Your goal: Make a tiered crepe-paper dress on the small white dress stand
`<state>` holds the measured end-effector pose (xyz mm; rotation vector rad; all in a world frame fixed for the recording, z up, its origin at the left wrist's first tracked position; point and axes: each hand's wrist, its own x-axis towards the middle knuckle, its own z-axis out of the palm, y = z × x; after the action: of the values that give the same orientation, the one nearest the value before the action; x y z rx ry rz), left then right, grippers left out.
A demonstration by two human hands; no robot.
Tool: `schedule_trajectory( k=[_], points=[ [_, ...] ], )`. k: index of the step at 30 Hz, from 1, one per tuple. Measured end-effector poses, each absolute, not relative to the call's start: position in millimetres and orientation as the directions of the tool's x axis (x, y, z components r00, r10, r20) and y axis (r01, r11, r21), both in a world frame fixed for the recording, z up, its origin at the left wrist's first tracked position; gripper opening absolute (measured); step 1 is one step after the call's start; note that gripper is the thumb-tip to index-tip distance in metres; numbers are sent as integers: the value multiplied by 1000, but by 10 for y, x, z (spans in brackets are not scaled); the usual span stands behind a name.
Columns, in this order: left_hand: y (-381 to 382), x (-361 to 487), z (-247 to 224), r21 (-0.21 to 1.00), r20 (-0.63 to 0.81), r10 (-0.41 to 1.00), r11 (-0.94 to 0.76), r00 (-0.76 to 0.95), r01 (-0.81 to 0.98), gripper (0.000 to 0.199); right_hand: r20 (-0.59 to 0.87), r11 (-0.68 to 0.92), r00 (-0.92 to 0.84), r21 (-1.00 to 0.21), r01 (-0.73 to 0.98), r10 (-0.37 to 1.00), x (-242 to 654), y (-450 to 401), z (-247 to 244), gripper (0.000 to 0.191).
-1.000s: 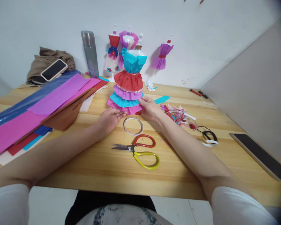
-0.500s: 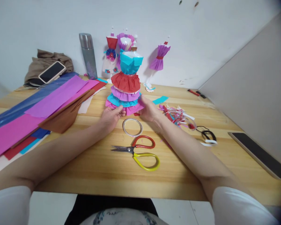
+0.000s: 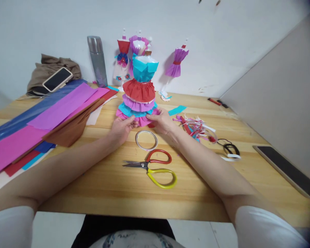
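A small dress form wears a layered paper dress (image 3: 139, 90), with a turquoise top, a red ruffle and purple, turquoise and pink ruffles below. At the lower left of the hem, my left hand (image 3: 122, 128) pinches the pink ruffle between thumb and fingers. My right hand (image 3: 162, 120) grips the same pink ruffle on the right, its thumb on top. Just in front of the dress lies a thin roll of tape (image 3: 136, 140). Nearer to me are scissors (image 3: 144, 165) with one red and one yellow handle, blades pointing left.
Crepe paper sheets (image 3: 59, 106) cover the left side. Behind stand a grey flask (image 3: 96, 62) and several dressed forms, one in purple (image 3: 177, 63). Paper scraps (image 3: 196, 127) lie right of my hand. A phone (image 3: 57, 80) rests on brown cloth; a dark flat device (image 3: 286, 168) lies far right.
My right thumb has come round from the side of the hem onto the front of the pink ruffle. My left hand and the dress have hardly moved.
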<state>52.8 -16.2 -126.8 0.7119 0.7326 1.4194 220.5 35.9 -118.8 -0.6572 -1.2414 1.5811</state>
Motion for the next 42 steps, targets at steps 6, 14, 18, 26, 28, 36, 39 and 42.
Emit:
schedule_trajectory(
  k=[6,14,18,26,28,36,39,42],
  points=[
    [-152,516,-1283,810,-33,999,38,20,-586,18,169,-14,-493,-938,-345,854,2260,345,-1161,42],
    [-148,519,-1225,821,-10,1000,10,2,-571,17,131,-49,-435,-924,-379,891,2212,343,-1174,30],
    [-177,505,-1181,860,-55,998,43,-8,-508,30,99,-72,-367,-902,-426,925,2216,409,-1221,23],
    [-210,496,-1106,862,-121,993,110,10,-495,34,67,-109,-365,-891,-441,929,2282,444,-1244,32],
    [-205,501,-1096,845,-146,989,129,9,-519,29,75,-99,-382,-904,-416,921,2287,446,-1256,35],
    [-178,493,-1121,749,-127,991,126,45,-651,16,49,-117,-375,-906,-406,926,2265,422,-1237,43],
    [-186,484,-1139,730,-107,992,123,64,-672,25,57,-116,-359,-890,-442,932,2252,412,-1212,40],
    [-197,475,-1157,736,-100,991,136,92,-664,31,55,-107,-340,-892,-440,939,2255,420,-1208,35]
  ],
)
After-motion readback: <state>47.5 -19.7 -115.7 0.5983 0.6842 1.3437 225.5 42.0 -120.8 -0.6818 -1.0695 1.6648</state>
